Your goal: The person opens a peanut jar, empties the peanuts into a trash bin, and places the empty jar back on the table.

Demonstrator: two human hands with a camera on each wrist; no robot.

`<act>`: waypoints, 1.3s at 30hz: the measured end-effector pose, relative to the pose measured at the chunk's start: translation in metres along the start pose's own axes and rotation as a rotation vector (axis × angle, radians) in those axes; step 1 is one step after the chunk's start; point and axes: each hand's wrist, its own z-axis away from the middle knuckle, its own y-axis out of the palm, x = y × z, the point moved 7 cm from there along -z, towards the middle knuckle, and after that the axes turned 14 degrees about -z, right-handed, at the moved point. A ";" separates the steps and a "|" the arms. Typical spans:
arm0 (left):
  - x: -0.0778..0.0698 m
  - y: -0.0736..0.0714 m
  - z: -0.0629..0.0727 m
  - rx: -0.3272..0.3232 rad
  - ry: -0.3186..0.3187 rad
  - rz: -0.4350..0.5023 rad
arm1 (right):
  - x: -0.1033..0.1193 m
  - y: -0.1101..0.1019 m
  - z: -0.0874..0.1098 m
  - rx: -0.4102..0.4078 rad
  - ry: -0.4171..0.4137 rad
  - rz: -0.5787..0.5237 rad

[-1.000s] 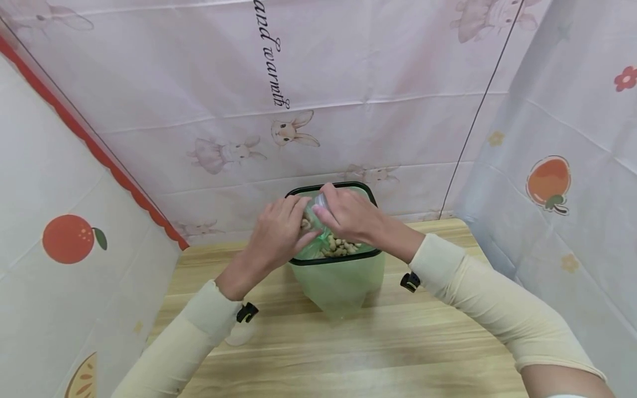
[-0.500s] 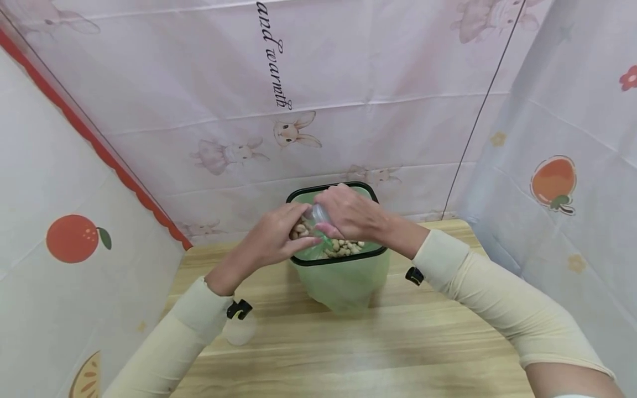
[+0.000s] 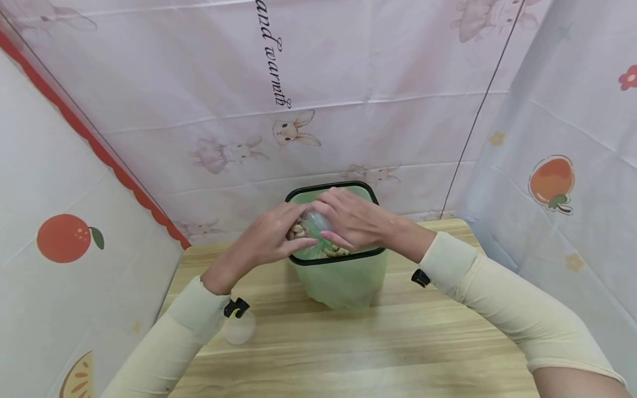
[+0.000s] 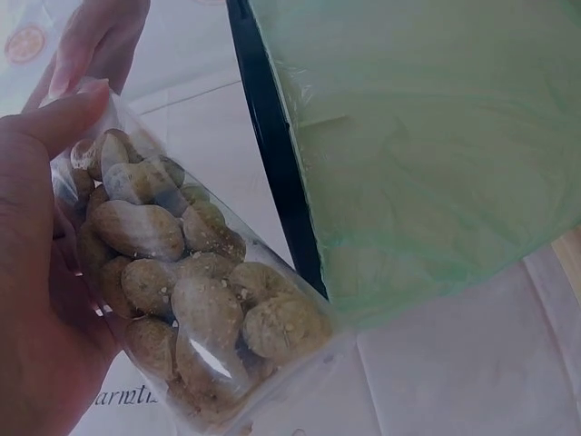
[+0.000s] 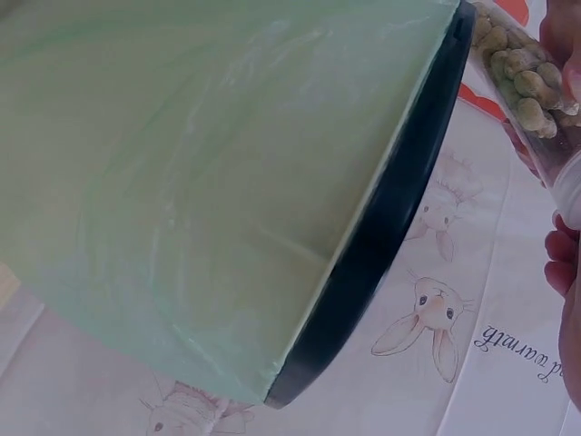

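My left hand [image 3: 266, 235] grips a clear plastic jar [image 4: 204, 300] filled with unshelled peanuts, tilted over the bin's mouth in the head view. My right hand [image 3: 355, 218] is curled round the pale ribbed neck [image 5: 570, 189] at the jar's other end, covering much of it from above. Below them stands a bin [image 3: 348, 282] lined with a thin green bag, which a black rim [image 3: 343, 258] holds in place. Loose peanuts [image 3: 334, 251] lie inside, partly hidden by my right hand.
A round translucent disc [image 3: 240, 327], like a lid, lies on the wood-grain table [image 3: 388, 348] beside my left sleeve. Printed cloth walls [image 3: 378, 72] enclose the table at the back and both sides. The bin stands near the back wall.
My left hand has shifted slightly left and down. The right hand has turned further over the jar's neck, hiding more of the peanuts in the bin.
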 end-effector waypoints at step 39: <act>-0.001 -0.007 0.001 -0.201 0.051 -0.190 | -0.009 -0.004 -0.001 0.204 0.540 -0.397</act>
